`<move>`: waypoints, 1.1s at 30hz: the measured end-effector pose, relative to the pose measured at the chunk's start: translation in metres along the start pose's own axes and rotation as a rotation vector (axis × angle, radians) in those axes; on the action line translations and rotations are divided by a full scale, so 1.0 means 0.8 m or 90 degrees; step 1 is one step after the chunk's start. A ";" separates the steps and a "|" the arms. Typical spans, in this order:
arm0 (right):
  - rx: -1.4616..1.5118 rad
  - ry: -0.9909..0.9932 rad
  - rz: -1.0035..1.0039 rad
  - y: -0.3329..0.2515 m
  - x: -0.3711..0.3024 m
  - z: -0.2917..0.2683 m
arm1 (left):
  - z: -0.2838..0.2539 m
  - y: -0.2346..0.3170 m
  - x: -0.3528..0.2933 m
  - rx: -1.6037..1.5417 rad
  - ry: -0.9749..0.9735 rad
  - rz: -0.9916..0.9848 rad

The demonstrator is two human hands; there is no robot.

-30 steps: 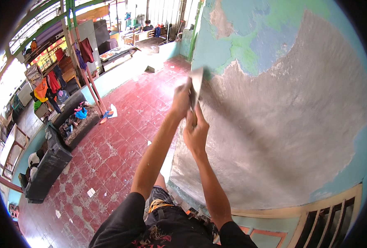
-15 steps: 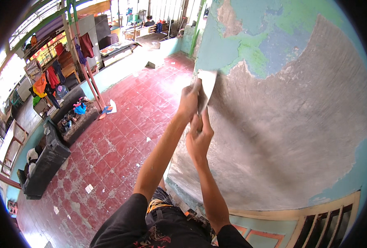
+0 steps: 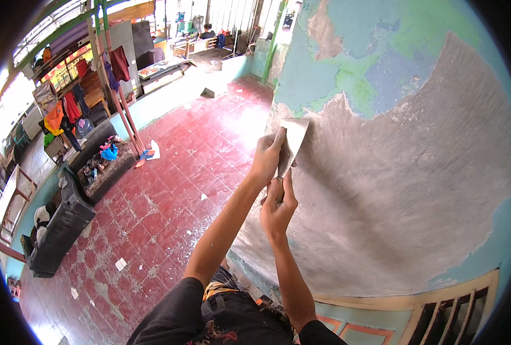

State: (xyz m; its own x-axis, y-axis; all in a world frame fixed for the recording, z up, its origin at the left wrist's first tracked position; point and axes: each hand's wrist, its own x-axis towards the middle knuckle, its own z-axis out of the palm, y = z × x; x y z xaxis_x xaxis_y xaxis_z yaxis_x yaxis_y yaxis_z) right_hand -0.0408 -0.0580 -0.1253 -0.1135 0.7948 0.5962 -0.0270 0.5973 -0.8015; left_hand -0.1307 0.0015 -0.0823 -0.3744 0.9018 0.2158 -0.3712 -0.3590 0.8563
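A metal scraper [image 3: 294,137] with a wide, flat blade is held up against the wall [image 3: 376,190]. My left hand [image 3: 267,156] grips its left side, the thumb lying along the blade. Just below, my right hand [image 3: 279,208] is closed round the handle, most of which the fingers hide. The blade's upper edge lies at the wall's left part, below the edge of the peeling blue and green paint [image 3: 359,75]. Around and right of the blade the wall is bare grey plaster.
Red floor tiles [image 3: 169,190] with scattered pale chips lie at the left. Beyond them stand a dark sofa [image 3: 65,230], a pole with hanging cloths [image 3: 119,63] and a low ledge. A slatted vent [image 3: 457,313] is at the lower right. A person [image 3: 208,31] sits far back.
Both hands and the scraper have come down the wall a little, away from the paint edge. More of the blade's face shows, and pale specks now appear by my left forearm.
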 end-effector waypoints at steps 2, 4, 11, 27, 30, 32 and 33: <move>-0.015 -0.014 -0.004 -0.002 0.007 0.004 | -0.004 0.001 0.008 0.011 0.013 0.011; -0.037 -0.019 -0.008 -0.009 0.015 0.011 | 0.002 0.022 0.016 0.017 0.026 0.023; 0.000 -0.052 0.017 -0.019 0.027 0.016 | -0.002 0.039 0.023 0.012 0.034 0.020; -0.039 -0.130 -0.019 -0.012 0.047 0.005 | -0.017 0.043 0.025 0.011 0.059 0.026; 0.158 -0.127 0.134 -0.014 0.005 -0.018 | -0.014 0.007 0.003 -0.036 -0.040 0.002; 0.275 -0.138 0.176 -0.008 -0.005 -0.037 | -0.002 -0.008 -0.002 -0.033 -0.085 -0.001; 0.331 -0.126 0.178 -0.011 -0.007 -0.041 | 0.005 -0.008 -0.004 -0.005 -0.098 -0.004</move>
State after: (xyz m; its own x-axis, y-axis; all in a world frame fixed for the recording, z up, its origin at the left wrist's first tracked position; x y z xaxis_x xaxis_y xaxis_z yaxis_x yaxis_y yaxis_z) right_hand -0.0072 -0.0644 -0.1199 -0.3673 0.8485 0.3809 -0.4435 0.2002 -0.8737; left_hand -0.1239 0.0021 -0.0866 -0.2371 0.9302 0.2802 -0.3804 -0.3543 0.8543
